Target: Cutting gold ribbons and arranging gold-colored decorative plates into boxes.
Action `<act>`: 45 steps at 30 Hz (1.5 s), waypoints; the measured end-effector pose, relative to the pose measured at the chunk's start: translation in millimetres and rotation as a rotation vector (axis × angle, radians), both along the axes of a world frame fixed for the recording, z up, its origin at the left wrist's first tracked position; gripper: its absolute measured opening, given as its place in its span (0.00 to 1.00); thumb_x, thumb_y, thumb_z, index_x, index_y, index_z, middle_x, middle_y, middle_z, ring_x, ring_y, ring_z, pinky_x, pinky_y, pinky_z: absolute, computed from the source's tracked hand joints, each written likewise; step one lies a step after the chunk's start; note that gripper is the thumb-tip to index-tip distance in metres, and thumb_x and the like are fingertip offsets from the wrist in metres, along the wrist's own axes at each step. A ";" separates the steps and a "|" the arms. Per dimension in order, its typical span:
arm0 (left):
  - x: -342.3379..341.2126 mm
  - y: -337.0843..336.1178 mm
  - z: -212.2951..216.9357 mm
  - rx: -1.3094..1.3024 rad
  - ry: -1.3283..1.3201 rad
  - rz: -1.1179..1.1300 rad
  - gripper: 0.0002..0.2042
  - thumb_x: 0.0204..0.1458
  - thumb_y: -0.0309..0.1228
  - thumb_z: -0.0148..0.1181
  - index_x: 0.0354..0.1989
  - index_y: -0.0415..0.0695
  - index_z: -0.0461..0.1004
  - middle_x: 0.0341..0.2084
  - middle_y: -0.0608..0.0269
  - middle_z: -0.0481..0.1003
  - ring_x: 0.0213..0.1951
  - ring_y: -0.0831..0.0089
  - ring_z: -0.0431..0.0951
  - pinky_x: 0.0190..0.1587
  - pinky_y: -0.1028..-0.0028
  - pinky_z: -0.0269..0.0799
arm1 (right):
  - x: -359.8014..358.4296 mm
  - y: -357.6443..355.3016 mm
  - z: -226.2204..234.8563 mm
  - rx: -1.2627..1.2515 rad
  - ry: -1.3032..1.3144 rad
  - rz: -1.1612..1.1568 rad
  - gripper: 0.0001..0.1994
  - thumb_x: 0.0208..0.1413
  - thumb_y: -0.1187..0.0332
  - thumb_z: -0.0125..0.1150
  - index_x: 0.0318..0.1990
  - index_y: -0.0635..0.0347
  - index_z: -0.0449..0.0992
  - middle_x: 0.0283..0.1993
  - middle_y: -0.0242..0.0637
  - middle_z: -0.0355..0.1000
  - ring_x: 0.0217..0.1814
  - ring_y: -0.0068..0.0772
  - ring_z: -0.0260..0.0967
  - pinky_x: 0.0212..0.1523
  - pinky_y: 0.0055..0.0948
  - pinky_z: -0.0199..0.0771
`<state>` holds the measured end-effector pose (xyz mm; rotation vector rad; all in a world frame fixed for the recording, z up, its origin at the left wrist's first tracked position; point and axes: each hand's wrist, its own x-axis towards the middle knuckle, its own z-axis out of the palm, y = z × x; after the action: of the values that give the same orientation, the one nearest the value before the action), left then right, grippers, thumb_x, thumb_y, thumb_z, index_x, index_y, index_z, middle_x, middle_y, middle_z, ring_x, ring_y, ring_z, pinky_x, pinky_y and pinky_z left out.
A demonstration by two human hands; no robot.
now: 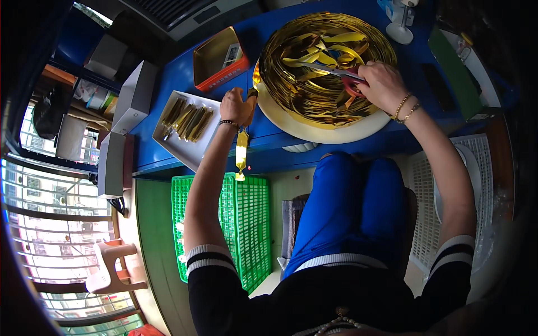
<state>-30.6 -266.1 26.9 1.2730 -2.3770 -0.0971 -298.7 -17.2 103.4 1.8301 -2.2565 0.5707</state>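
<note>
A person seated at a blue table point(178, 78) works with both bare hands, seen from above. The left hand point(236, 106) is closed, thumb and fingers pinching a gold foil strip point(241, 147) that is narrowed at intervals, like linked packets. Its lower end hangs past the table's front edge; its upper part runs by the rim of a large coil of gold foil strip point(283, 95), though whether the two join cannot be told. The coil lies in a round white basin point(314, 134), loose loops heaped at its middle.

The right hand point(383, 83) is wrapped around the red handles of a pair of scissors point(352, 82), whose blades point leftward over the coil; how far they are parted is unclear. To the left, a white tray point(197, 150) holds short gold pieces, and behind it stands an open orange-red tin point(227, 75).

The step appears to be snipping the strip into lengths. Done well, it would likely mean keeping the strip taut, setting the blades squarely across a narrow crimp rather than a filled part, holding the left fingertips clear of the cut, and lifting the scissors away from the loose loops so none snag.
</note>
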 end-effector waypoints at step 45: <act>224.1 215.0 33.0 0.778 0.121 0.073 0.22 0.56 0.45 0.45 0.35 0.33 0.74 0.32 0.55 0.76 0.38 0.70 0.75 0.47 0.71 0.67 | 148.3 171.3 -68.8 0.156 -0.810 0.419 0.13 0.40 0.62 0.64 0.27 0.62 0.72 0.22 0.39 0.71 0.26 0.40 0.72 0.28 0.34 0.71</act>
<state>193.5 -51.0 59.9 1.6048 -2.2437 -1.1287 -150.4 154.2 34.6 2.5033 -2.3791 1.4693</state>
